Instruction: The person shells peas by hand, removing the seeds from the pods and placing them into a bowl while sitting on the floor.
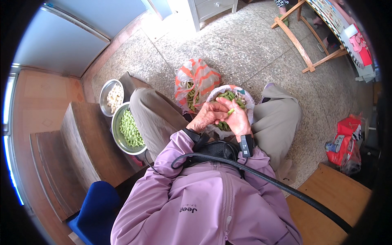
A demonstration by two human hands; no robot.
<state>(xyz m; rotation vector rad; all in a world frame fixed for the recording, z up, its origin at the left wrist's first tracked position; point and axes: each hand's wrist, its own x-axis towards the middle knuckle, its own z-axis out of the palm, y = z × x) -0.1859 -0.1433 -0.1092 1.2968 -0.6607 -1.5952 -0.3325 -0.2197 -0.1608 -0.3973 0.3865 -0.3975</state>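
Observation:
My left hand [205, 116] and my right hand [239, 122] meet over a bucket-like container lined with a white plastic bag [250, 102]. A small green bean pod [230, 111] sits between my left fingertips and my upturned right palm, and both hands touch it. Below them, the lined container holds many green pods [227, 95]; my hands hide part of them. Just behind it stands an orange-and-white striped plastic bag [200, 72] with more pods inside. Beside my left knee, a steel basin [115, 134] holds shelled green beans [130, 128].
A smaller steel bowl [103, 92] with pale pieces [114, 97] rests on wooden steps [88, 134]. A blue chair-like object [98, 208] stands lower left. A black cable [275, 180] crosses my lap. Right are a red bag [344, 137] and a wooden-legged table [294, 43], a person's legs beyond.

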